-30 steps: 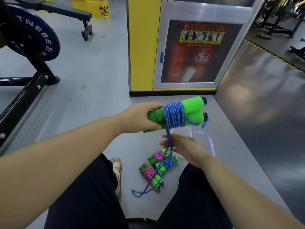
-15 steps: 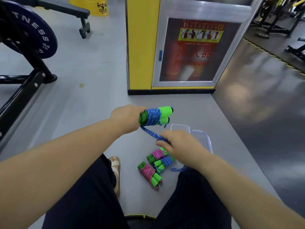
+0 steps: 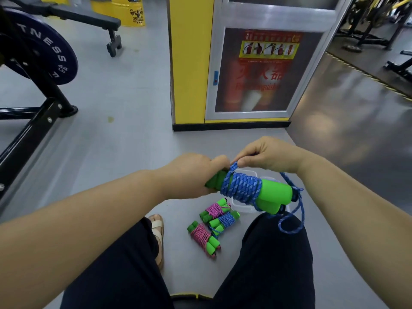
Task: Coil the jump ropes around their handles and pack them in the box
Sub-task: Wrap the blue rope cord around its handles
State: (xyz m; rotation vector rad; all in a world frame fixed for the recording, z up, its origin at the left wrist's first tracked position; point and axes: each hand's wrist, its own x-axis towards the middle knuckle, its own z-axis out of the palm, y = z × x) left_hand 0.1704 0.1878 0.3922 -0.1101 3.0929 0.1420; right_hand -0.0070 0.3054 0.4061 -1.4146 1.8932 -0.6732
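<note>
My left hand (image 3: pixel 196 175) grips the near end of a pair of green foam handles (image 3: pixel 275 194) held side by side over my lap. A blue jump rope (image 3: pixel 242 187) is coiled around their middle. My right hand (image 3: pixel 265 156) pinches the rope just above the coil; the loose tail (image 3: pixel 292 221) hangs in a loop over my right knee. On the floor between my legs lie three coiled ropes on green handles: two pink (image 3: pixel 215 210) (image 3: pixel 201 236) and one blue (image 3: pixel 224 221). The clear plastic box (image 3: pixel 242 208) sits behind them, mostly hidden by the handles.
I sit with dark trousers and a sandalled foot (image 3: pixel 157 228) on a grey floor. A yellow pillar with a fire-extinguisher cabinet (image 3: pixel 256 70) stands straight ahead. A black weight rack with a blue plate (image 3: pixel 48 54) is at the left, a bench (image 3: pixel 89 16) beyond it.
My right hand rose from below the handles to above them, carrying the rope up over the coil. The handles came closer to me, and the hanging tail is shorter.
</note>
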